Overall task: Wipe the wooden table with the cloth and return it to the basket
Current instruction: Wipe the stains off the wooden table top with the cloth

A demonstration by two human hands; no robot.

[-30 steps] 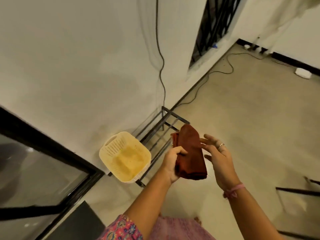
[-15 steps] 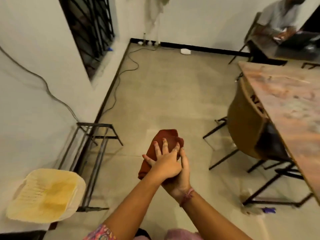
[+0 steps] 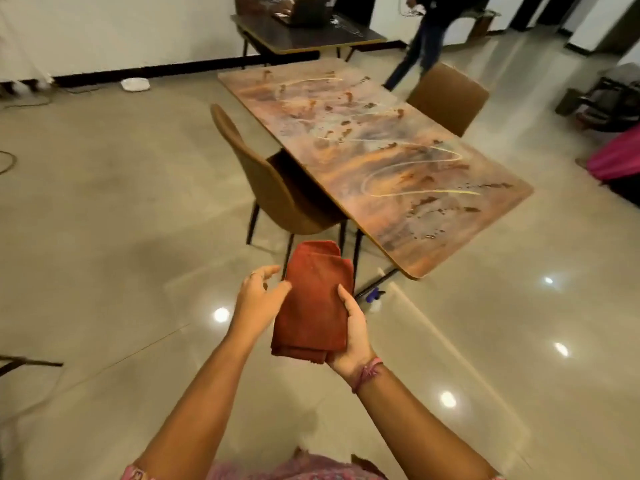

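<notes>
Ahead of you stands one worktop [image 3: 374,157] with two chairs [image 3: 277,188]. Your right hand [image 3: 353,336] grips the one folded cloth [image 3: 315,306] at centre frame; your left hand [image 3: 258,299] touches it, fingers relaxed.

Right hand [image 3: 351,336] holds folded rust-red cloth [image 3: 315,303], thumb on top. Left hand [image 3: 258,297] touches its left edge, fingers relaxed. Patterned worktop [image 3: 377,150] ahead.

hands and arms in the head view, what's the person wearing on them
Both forearms are bare. The right hand has a pink thread band tied round its wrist, loose ends trailing. The left hand wears a thin ring on one finger. At the bottom edge, pink patterned fabric shows near the upper arms.
</notes>
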